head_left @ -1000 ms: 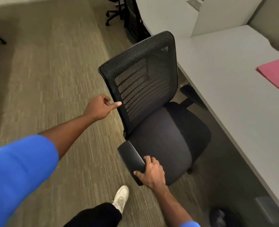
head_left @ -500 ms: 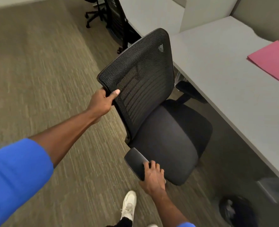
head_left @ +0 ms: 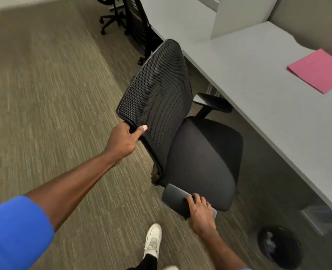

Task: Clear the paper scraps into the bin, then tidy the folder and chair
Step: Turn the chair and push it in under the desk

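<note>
Gripping the chair, seat facing the desk: left hand clasping backrest edge, right hand closed on armrest.

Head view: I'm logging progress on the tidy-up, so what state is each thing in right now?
chair: out from under the desk, held by both hands
left hand: fingers closed on the backrest edge
right hand: gripping the near armrest
pink folder: closed, flat on the desk
bin: upright on the floor, white scraps inside

Chair base hidden under its seat; pink folder corner clipped by right edge.
</note>
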A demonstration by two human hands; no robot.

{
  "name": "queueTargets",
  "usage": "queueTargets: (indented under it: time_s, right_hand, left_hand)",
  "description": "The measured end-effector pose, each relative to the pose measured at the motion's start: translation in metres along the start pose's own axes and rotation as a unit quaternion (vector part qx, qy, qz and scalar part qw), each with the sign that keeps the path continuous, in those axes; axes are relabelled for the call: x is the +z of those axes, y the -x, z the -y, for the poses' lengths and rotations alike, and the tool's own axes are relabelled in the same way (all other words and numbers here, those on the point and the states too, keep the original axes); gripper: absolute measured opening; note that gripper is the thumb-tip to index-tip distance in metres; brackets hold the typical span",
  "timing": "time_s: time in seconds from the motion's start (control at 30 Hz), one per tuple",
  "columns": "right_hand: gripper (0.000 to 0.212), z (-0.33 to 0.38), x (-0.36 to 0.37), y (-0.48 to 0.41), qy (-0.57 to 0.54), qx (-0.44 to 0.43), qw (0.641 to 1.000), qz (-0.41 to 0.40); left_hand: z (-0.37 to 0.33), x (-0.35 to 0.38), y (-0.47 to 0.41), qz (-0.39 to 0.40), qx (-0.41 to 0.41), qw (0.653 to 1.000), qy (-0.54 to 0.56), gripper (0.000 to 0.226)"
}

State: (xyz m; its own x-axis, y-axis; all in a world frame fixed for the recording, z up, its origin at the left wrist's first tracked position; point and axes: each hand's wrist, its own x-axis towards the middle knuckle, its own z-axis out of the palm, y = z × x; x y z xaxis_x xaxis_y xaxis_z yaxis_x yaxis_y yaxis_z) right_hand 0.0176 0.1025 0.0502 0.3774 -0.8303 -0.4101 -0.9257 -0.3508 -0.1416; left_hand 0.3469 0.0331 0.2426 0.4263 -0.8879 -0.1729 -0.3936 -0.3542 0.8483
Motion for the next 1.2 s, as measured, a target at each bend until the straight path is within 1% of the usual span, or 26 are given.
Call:
queueTargets:
  time_s: [0.07, 0.17, 0.27, 0.33, 0.43, 0.53, 0.63, 0.77, 0.83, 0.9, 0.93, 1.07, 1.2]
  right_hand:
    - [0.059, -0.011, 0.003, 0.005, 0.004, 0.000, 1.000, 0.000]
    - [0.058, -0.019, 0.001, 0.010, -0.009, 0.021, 1.000, 0.016]
    - [0.066, -0.013, -0.017, 0.019, -0.056, 0.049, 0.997, 0.032]
    - [0.069, 0.001, -0.033, 0.027, -0.099, 0.047, 0.994, 0.018]
    - [0.077, 0.030, -0.051, 0.041, -0.177, 0.022, 0.983, -0.044]
    - [0.082, 0.060, -0.068, 0.055, -0.215, -0.004, 0.970, -0.118]
    - [0.083, 0.084, -0.085, 0.069, -0.233, 0.003, 0.953, -0.193]
    - [0.079, 0.103, -0.106, 0.090, -0.264, 0.017, 0.923, -0.278]
    - [0.077, 0.110, -0.114, 0.098, -0.270, 0.019, 0.910, -0.314]
    - [0.076, 0.119, -0.123, 0.106, -0.271, 0.026, 0.898, -0.346]
    - [0.076, 0.124, -0.128, 0.109, -0.272, 0.032, 0.893, -0.358]
    - [0.076, 0.143, -0.144, 0.119, -0.273, 0.050, 0.873, -0.401]
    - [0.065, 0.163, -0.159, 0.120, -0.232, 0.088, 0.868, -0.430]
  left_hand:
    - [0.003, 0.005, 0.015, -0.013, -0.003, 1.000, -0.010, 0.057]
    - [-0.001, 0.015, 0.044, -0.047, 0.011, 0.998, -0.031, 0.052]
    - [-0.006, 0.028, 0.073, -0.081, 0.020, 0.994, -0.066, 0.057]
    - [-0.008, 0.035, 0.092, -0.078, 0.022, 0.993, -0.085, 0.060]
    - [-0.009, 0.043, 0.120, -0.060, 0.024, 0.994, -0.087, 0.063]
    - [-0.012, 0.047, 0.146, -0.009, 0.026, 0.997, -0.072, 0.061]
    - [-0.017, 0.045, 0.170, 0.031, 0.044, 0.998, -0.036, 0.057]
    - [-0.016, 0.030, 0.189, 0.042, 0.076, 0.996, 0.006, 0.056]
    - [-0.011, 0.016, 0.187, 0.033, 0.102, 0.994, -0.007, 0.064]
    - [-0.006, 0.001, 0.177, 0.006, 0.134, 0.990, -0.045, 0.076]
    - [-0.005, -0.007, 0.170, -0.009, 0.152, 0.986, -0.064, 0.075]
    - [-0.013, -0.039, 0.128, -0.075, 0.236, 0.959, -0.136, 0.051]
    - [-0.025, -0.062, 0.068, -0.107, 0.280, 0.942, -0.151, 0.042]
